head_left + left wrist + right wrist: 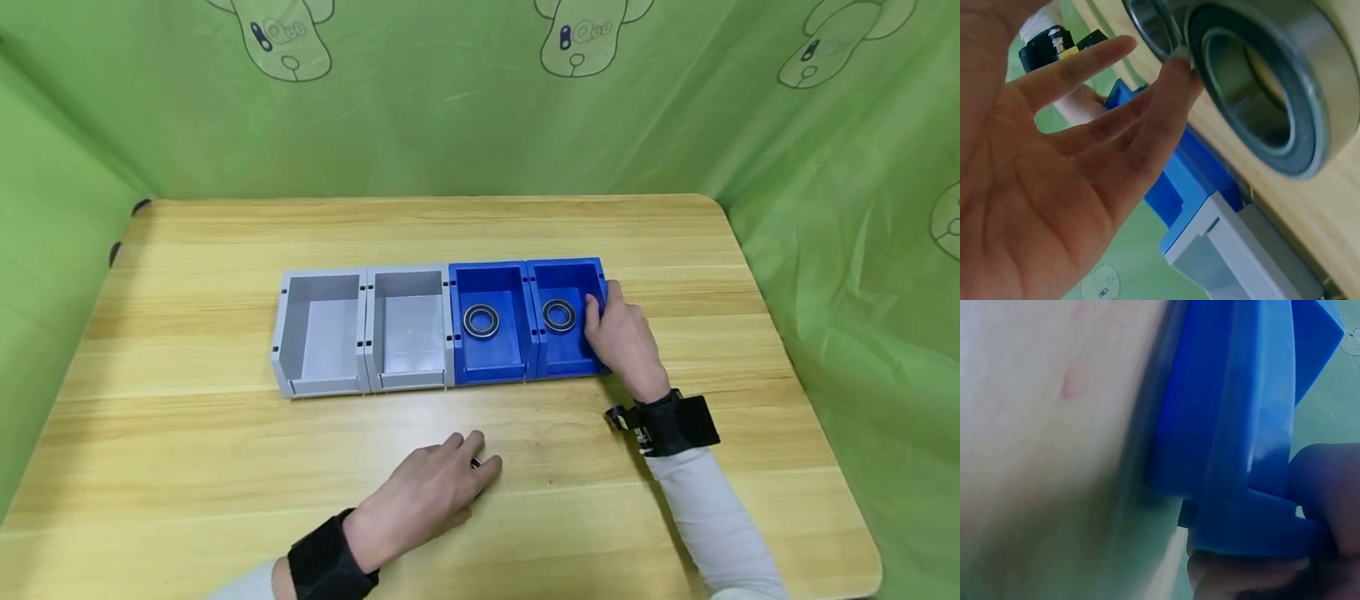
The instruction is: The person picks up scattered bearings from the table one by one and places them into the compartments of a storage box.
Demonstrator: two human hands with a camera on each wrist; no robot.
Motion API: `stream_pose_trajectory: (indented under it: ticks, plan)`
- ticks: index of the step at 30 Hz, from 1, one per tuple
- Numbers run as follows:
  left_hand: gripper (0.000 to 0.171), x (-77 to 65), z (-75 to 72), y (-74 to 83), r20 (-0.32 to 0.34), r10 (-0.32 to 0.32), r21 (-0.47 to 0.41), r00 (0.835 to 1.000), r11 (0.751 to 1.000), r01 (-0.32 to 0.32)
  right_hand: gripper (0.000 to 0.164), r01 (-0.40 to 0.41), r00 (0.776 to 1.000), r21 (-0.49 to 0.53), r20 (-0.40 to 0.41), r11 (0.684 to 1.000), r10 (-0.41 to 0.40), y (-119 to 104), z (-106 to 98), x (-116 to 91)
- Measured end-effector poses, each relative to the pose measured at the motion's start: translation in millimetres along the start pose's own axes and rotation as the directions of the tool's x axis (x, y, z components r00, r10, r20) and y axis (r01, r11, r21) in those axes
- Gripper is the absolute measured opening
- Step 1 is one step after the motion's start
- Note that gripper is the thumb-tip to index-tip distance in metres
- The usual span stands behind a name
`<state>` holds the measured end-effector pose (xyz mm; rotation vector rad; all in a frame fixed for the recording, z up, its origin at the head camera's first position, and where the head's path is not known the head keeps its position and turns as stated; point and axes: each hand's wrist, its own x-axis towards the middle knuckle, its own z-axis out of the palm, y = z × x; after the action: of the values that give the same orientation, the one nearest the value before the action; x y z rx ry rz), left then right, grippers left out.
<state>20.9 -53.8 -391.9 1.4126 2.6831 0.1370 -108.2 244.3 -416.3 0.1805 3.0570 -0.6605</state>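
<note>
R hand (624, 337) grips blue bin (567, 350); L hand (435, 492) touches bearing (1260, 94).

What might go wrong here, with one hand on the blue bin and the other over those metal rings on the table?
1. The left hand only touches the bearing rings with its fingertips, with no firm grip; smooth round rings may roll or slide away.
2. The right hand grips the wall of the rightmost blue bin; a tug might shift it out of line with the neighbouring blue bin and jostle the ring inside.
</note>
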Motion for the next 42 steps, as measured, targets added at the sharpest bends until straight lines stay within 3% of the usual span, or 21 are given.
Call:
stream_pose_trajectory:
  ticks: [10, 18, 25, 29, 32, 37, 42]
  plan:
    - [0.013, -0.9, 7.7, 0.8, -0.073, 0.036, 0.111, 0.997, 0.993, -0.028, 0.042, 0.008, 1.000, -0.012, -0.012, 1.000, -0.008, 1, 1, 0]
    - [0.018, 0.3, 10.5, 0.8, -0.118, 0.086, 0.209, 0.989, 0.976, -0.060, 0.041, 0.014, 1.000, -0.015, -0.023, 1.000, -0.014, 1, 0, 0]
    - [0.021, 0.5, 9.3, -0.2, -0.115, 0.111, 0.221, 0.987, 0.972, -0.084, 0.041, 0.008, 1.000, -0.023, -0.025, 1.000, -0.009, 2, 2, 0]
    - [0.021, 1.1, 3.3, -3.3, -0.127, 0.134, 0.194, 0.983, 0.975, -0.107, 0.041, -0.004, 1.000, -0.022, -0.020, 1.000, 0.003, 2, 1, 0]
    - [0.017, 0.7, -2.9, -6.8, -0.178, 0.134, 0.173, 0.975, 0.980, -0.104, 0.040, -0.003, 1.000, -0.023, -0.025, 1.000, 0.003, 1, 1, -1]
    - [0.033, -1.6, -18.2, -13.2, -0.269, 0.111, 0.162, 0.957, 0.984, -0.068, 0.039, -0.004, 1.000, -0.024, -0.028, 1.000, 0.003, 1, 0, -1]
    - [0.035, -3.5, -36.8, -21.0, -0.300, 0.060, 0.113, 0.952, 0.993, -0.027, 0.041, -0.014, 1.000, -0.036, -0.017, 0.999, 0.013, 0, -1, -1]
